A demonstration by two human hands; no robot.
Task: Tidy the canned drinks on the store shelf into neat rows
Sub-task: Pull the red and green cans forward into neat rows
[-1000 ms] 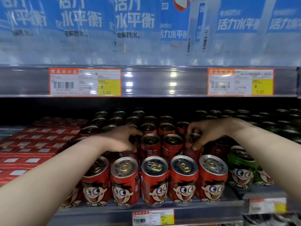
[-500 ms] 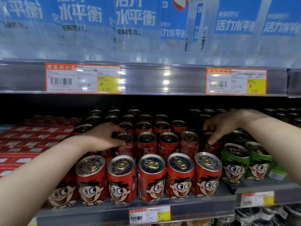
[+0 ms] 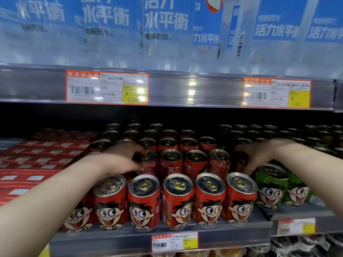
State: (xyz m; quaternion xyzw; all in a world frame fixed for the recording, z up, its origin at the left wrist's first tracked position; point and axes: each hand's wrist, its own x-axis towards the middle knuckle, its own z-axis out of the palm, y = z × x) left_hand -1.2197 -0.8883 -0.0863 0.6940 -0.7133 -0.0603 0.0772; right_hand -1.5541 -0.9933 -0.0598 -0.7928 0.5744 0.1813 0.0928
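Note:
Red cartoon-face cans stand in rows on the shelf (image 3: 159, 236); the front row (image 3: 176, 201) has several cans side by side. My left hand (image 3: 120, 158) curls round a second-row red can (image 3: 149, 162) at the left of the block. My right hand (image 3: 258, 154) reaches in from the right and its fingers curl round a mostly hidden red can (image 3: 241, 163) at the right end of the second row, just behind the front green can (image 3: 271, 186).
Flat red cartons (image 3: 42, 158) fill the shelf's left part. Green cans (image 3: 297, 193) and dark cans behind them occupy the right. The upper shelf edge (image 3: 185, 89) with price tags hangs close above; blue-labelled bottles stand on it.
The view has shifted slightly. My right hand has slid from the middle of the second row to its right end; my left hand stays on the left second-row can.

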